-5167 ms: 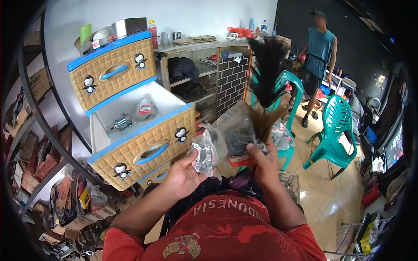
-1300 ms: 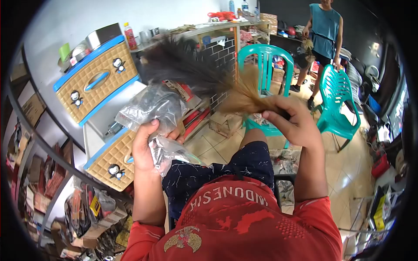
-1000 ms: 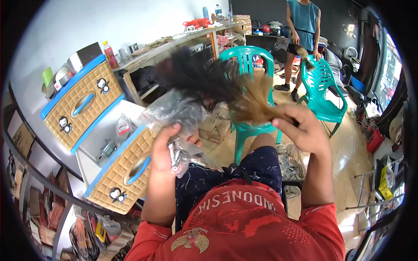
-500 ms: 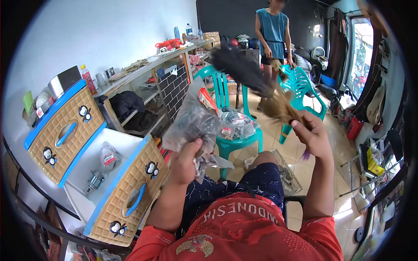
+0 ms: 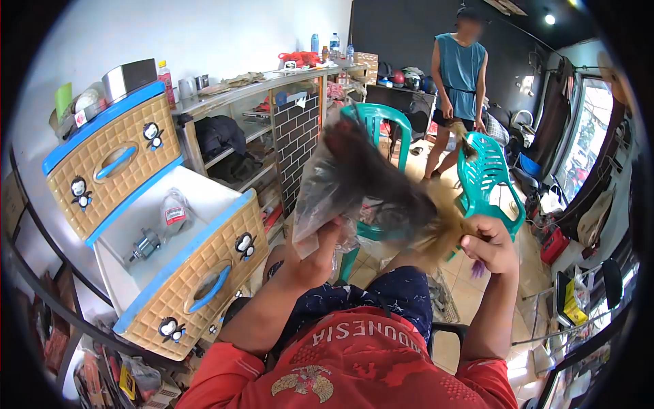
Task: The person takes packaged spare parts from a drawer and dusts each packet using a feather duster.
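Note:
In my left hand (image 5: 317, 258) are clear plastic bags (image 5: 312, 194), the larger one dark inside. My right hand (image 5: 492, 247) is closed round the handle end of a feather duster (image 5: 443, 218), tan near the hand and dark toward its blurred tip. The duster's dark feathers lie across the bags in this view; whether they touch is unclear. To the left, an open drawer (image 5: 248, 204) with a tan quilted front and blue rim holds a metal part (image 5: 144, 245) and a bagged item with a red-and-white label (image 5: 175, 215).
A person (image 5: 460, 75) in a blue-green sleeveless top stands beside a green chair (image 5: 487, 170) at the back right. Another green chair (image 5: 402, 129) is ahead of me. A glass display counter (image 5: 238, 95) runs along the wall. Shelving (image 5: 51, 307) stands at the lower left.
The duster has swung down and left over the bags. My left hand has turned, with the bags still in it. The view has shifted left since half a second ago.

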Motion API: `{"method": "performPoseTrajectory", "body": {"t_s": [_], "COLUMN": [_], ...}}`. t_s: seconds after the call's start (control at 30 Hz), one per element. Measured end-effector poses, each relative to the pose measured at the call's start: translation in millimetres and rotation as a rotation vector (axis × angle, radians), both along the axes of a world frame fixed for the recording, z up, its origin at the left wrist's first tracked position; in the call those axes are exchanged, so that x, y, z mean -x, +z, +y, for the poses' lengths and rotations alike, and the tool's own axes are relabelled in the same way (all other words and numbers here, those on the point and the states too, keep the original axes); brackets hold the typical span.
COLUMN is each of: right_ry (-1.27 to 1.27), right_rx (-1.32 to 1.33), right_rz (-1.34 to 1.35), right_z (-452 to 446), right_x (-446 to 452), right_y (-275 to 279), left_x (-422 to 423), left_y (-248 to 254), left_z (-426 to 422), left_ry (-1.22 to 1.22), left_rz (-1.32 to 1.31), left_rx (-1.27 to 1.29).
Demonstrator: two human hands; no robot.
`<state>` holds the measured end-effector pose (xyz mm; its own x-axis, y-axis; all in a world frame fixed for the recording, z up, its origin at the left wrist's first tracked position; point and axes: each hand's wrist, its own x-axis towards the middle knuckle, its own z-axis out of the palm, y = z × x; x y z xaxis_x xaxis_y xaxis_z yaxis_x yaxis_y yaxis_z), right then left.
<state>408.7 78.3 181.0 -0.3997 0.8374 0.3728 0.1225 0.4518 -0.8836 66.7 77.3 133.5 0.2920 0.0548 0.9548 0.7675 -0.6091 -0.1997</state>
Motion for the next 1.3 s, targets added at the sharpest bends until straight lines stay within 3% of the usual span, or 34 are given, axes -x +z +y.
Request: {"method": "performPoseTrajectory", "body": {"t_s": [0.07, 0.1, 0.13, 0.2, 0.27, 0.37, 0.43, 0.47, 0.53, 0.57, 0.63, 0.67, 0.7, 0.73, 0.77, 0.8, 0.83, 0.9, 0.93, 1.0, 1.1, 1.2, 1.23, 1.3], "right_ry": [-0.13, -0.165, -0.157, -0.049, -0.018, 0.075, 0.266, 0.283, 0.105, 0.06, 0.226, 0.249, 0.224, 0.204, 0.13, 0.205, 0.36, 0.465, 0.444, 0.398, 0.569, 0.648, 0.642, 0.597], "right_rx": [-0.031, -0.026, -0.025, 0.037, 0.034, 0.049, -0.072, -0.076, 0.0, 0.044, 0.076, -0.096, -0.011, -0.095, 0.01, -0.166, -0.118, -0.277, -0.275, -0.146, -0.245, -0.296, -0.292, -0.333], "right_rz": [0.079, 0.1, 0.103, -0.109, 0.043, -0.024, -0.132, -0.133, -0.02, -0.048, -0.16, -0.249, -0.227, -0.148, -0.182, -0.11, -0.073, -0.258, -0.255, 0.036, -0.148, -0.056, -0.049, -0.079], "right_z": [5.7, 9.4, 10.5, 11.3, 9.4, 18.3, 24.2, 25.3, 24.4, 29.6, 36.6, 45.4, 34.3, 26.9, 33.5, 49.4, 57.7, 76.7, 80.7, 90.4, 97.2, 103.9, 106.8, 112.4], "right_x": [4.6, 5.5, 0.7, -10.4, -3.5, -13.4, -12.5, -5.8, 2.5, 3.0, 4.3, 4.8, 12.2, 22.3, 21.8, 22.7, 21.6, 16.6, 20.0, 29.1, 23.0, 31.1, 32.5, 35.5], "right_y": [1.4, 2.0, 1.0, 2.1, 9.8, 8.0, 10.3, 12.2, 13.6, 10.7, 13.0, 9.6, 21.7, 31.0, 30.3, 19.5, 17.1, 12.2, 9.8, 5.0, 12.3, 12.6, 10.9, 9.7], "left_x": [-0.4, -2.9, -4.1, -2.2, -0.3, -1.5, -1.7, 16.0, 10.2, 14.0, 42.4, 73.5, 66.5, 25.9, 45.3, 30.6, 19.8, 19.7, 14.7, 5.6, 16.5, -8.1, 11.7, 29.8], "left_y": [-3.0, 0.9, 3.3, 1.8, 2.3, 0.1, -10.0, -10.1, -1.7, -6.6, -35.6, -71.5, -77.3, -15.7, -45.6, -30.8, -12.3, -18.4, -27.8, -2.8, -6.4, -6.9, -9.0, -13.2], "left_z": [-2.3, -7.4, -10.9, -12.1, -15.6, -19.2, -15.1, -17.6, -29.4, -31.9, -34.1, -26.9, -24.4, -51.2, -44.3, -48.4, -58.1, -57.1, -49.8, -72.6, -81.0, -78.1, -80.5, -88.9], "left_ry": [0.031, -0.117, -0.262, -0.292, -0.318, -0.417, -0.86, -0.181, -0.413, -0.418, 0.211, 0.605, 0.632, 0.291, -0.193, -0.396, -0.586, -0.477, -0.155, -0.617, -0.599, -0.484, -0.436, -0.585], "left_rz": [0.009, -0.132, -0.274, -0.302, -0.332, -0.456, -0.666, -0.263, -0.554, -0.555, -0.112, 0.116, -0.358, -0.289, -0.807, -1.025, -1.244, -1.219, -1.071, -1.308, -1.255, -1.422, -1.392, -1.343], "left_rx": [-0.005, 0.162, 0.327, 0.332, 0.334, 0.392, 0.421, 0.254, 0.426, 0.429, 0.374, 0.162, 0.36, 0.358, 0.605, 0.63, 0.654, 0.415, 0.13, 0.563, 0.595, 0.272, 0.354, 0.54]}}
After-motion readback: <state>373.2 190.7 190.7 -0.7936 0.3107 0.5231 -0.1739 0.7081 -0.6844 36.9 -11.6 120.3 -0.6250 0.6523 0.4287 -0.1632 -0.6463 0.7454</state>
